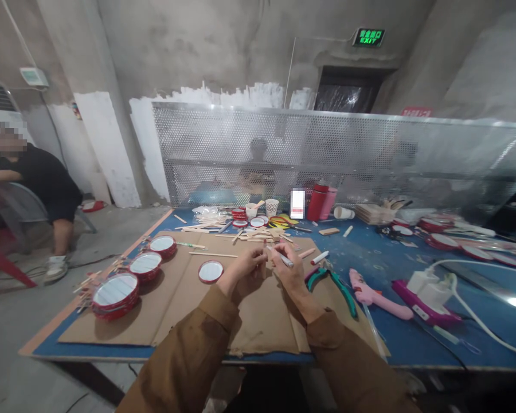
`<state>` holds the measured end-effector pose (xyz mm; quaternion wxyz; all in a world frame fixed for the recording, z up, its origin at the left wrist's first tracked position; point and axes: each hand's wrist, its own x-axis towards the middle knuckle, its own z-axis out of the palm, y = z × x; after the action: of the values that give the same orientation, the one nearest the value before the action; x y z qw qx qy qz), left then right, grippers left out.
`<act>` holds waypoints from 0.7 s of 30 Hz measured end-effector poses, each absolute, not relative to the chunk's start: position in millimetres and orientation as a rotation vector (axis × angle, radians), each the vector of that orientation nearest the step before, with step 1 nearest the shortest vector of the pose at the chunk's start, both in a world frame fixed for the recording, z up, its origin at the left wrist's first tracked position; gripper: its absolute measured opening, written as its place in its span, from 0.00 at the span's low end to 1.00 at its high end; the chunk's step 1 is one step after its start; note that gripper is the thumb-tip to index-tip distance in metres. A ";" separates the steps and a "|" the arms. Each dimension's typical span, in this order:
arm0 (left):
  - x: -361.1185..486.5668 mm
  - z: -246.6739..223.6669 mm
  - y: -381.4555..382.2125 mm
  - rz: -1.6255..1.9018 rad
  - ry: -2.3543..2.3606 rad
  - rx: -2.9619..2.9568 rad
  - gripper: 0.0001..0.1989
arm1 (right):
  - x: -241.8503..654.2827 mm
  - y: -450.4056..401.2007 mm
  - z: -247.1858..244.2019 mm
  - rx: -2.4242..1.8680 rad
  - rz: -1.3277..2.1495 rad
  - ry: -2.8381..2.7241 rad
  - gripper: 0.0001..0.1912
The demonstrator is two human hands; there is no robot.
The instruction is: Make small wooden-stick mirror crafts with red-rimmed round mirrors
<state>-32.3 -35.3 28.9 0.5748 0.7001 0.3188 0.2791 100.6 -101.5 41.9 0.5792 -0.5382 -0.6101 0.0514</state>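
Note:
Above the cardboard sheet point(176, 321), both hands meet near the middle. My right hand point(289, 269) is closed on a white pen point(286, 260), its tip pointing toward the left hand. The fingers of my left hand point(250, 269) are pinched round a small thin piece that I cannot make out clearly. A single red-rimmed white disc point(210, 272) lies left of my left hand. Behind the hands, thin wooden sticks point(258, 234) are scattered. Just right of my right hand are a red-capped marker point(319, 258) and teal-handled pliers point(344, 291).
Stacks of red-rimmed discs point(115, 295) stand at the left. A pink glue gun point(380, 298) and a purple power strip point(427, 307) with white cables lie right. Cups, bottles and a lit phone point(297, 203) stand behind. A person point(43, 178) sits far left.

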 end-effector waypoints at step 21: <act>-33.0 30.7 -34.1 0.632 0.735 1.667 0.14 | 99.7 -99.5 39.5 -1.229 0.150 -1.426 0.11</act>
<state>-33.0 -34.1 30.7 0.5702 0.7102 0.3130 0.2694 99.7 -99.5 39.5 0.5866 -0.5270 -0.6116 0.0645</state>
